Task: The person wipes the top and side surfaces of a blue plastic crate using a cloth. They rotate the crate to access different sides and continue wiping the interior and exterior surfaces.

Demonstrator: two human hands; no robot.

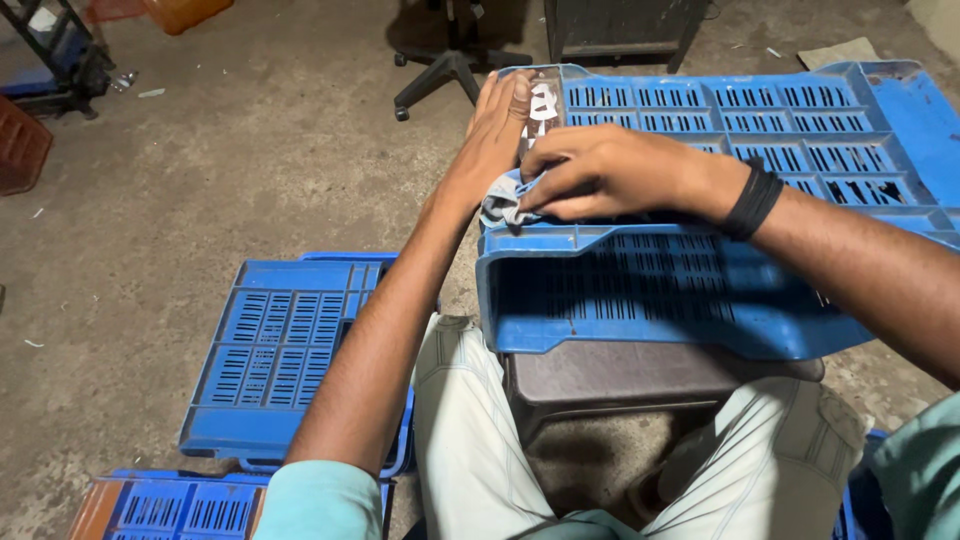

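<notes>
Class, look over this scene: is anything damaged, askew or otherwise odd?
Yes. The blue crate lies upturned and tilted on a dark stool. Its far corner bears a patchy, half-peeled white label under the left hand. The right hand presses a grey cloth there.

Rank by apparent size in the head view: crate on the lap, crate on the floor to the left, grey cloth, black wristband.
1. Crate on the lap, though it sits nearer the camera, so its lead is unsure.
2. Crate on the floor.
3. Grey cloth and black wristband look alike; the right hand hides part of the cloth.
</notes>
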